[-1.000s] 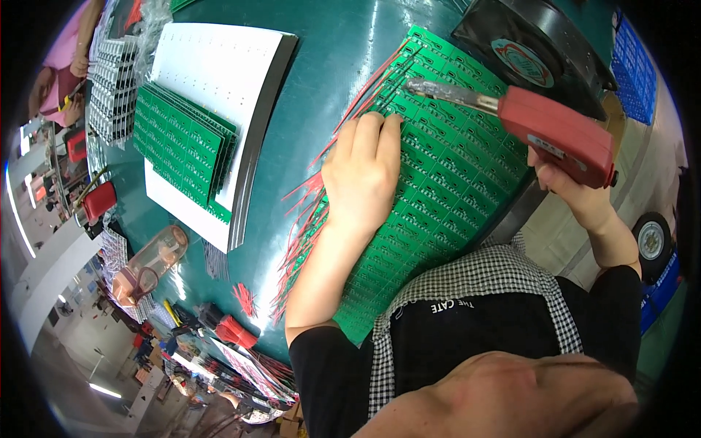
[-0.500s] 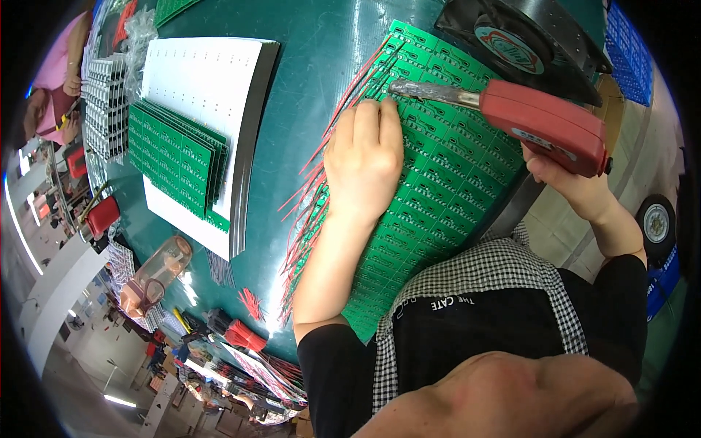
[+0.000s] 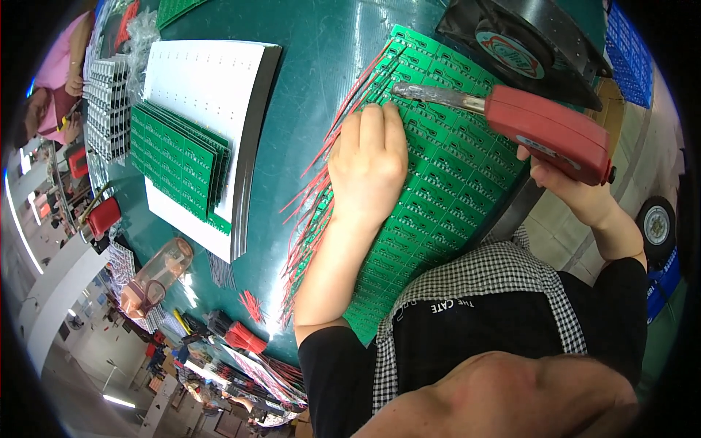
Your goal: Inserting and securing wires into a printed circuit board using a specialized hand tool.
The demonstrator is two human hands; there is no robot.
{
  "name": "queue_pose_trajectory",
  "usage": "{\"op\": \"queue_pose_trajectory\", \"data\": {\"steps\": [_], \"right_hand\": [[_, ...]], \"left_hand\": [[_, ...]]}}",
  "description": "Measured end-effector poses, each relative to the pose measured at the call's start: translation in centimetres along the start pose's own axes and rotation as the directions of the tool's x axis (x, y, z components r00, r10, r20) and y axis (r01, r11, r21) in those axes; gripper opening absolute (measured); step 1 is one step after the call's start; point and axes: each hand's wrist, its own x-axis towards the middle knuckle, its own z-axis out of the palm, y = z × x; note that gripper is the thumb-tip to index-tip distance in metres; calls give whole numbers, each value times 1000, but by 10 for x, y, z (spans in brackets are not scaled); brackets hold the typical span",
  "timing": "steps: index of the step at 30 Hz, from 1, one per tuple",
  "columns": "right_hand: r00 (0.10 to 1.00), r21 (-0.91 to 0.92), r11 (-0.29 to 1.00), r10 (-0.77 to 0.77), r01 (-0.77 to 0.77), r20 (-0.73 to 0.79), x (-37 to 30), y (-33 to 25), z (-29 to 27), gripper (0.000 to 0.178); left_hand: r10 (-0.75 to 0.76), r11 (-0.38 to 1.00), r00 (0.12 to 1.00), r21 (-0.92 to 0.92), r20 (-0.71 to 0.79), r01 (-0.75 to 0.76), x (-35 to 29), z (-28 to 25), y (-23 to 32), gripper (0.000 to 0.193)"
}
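Circuit-board panel [image 3: 445, 193], green, under the left hand [image 3: 369, 164], with a red soldering gun [image 3: 548, 131] in the right hand [image 3: 566, 179].
In the head view, clock bearings taken from the left hand, the panel spreads across the surface [image 3: 310, 80] from 12 round to 6 o'clock. The left fingers lie close together, tips down on its edge by the red wires [image 3: 314, 186]; I cannot tell whether they pinch one. At 3 o'clock the right fingers curl closed around the gun's grip, partly hidden by its body; its metal tip points in at 1 o'clock, near the left fingertips, contact unclear. A black fan [image 3: 522, 55] stands at 2 o'clock, stacked green boards [image 3: 175, 160] at 9, white sheets [image 3: 204, 77] at 10, and a clear bottle [image 3: 161, 270] at 8.
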Motion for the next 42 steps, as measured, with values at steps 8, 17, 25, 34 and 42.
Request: {"op": "queue_pose_trajectory", "data": {"steps": [8, 17, 25, 34, 42], "right_hand": [[1000, -117, 993, -25, 25, 2, -2, -2, 0, 36], [988, 4, 988, -152, 152, -11, -9, -3, -7, 42], [993, -113, 987, -120, 118, -10, -9, 0, -10, 41], [993, -54, 994, -103, 100, -56, -7, -1, -5, 31], [994, -139, 987, -96, 87, -56, -7, -6, -7, 31]], "left_hand": [[8, 1000, 1000, 6, -8, -8, 0, 0, 1, 23], [16, 1000, 1000, -9, -1, -16, 4, -1, 5, 22], [-12, 999, 1000, -47, 7, 12, 4, -4, 5, 22], [-25, 992, 1000, -125, -12, 23, 17, 1, 5, 22], [-10, 990, 999, -139, -53, 2, 19, 5, 6, 23]]}}
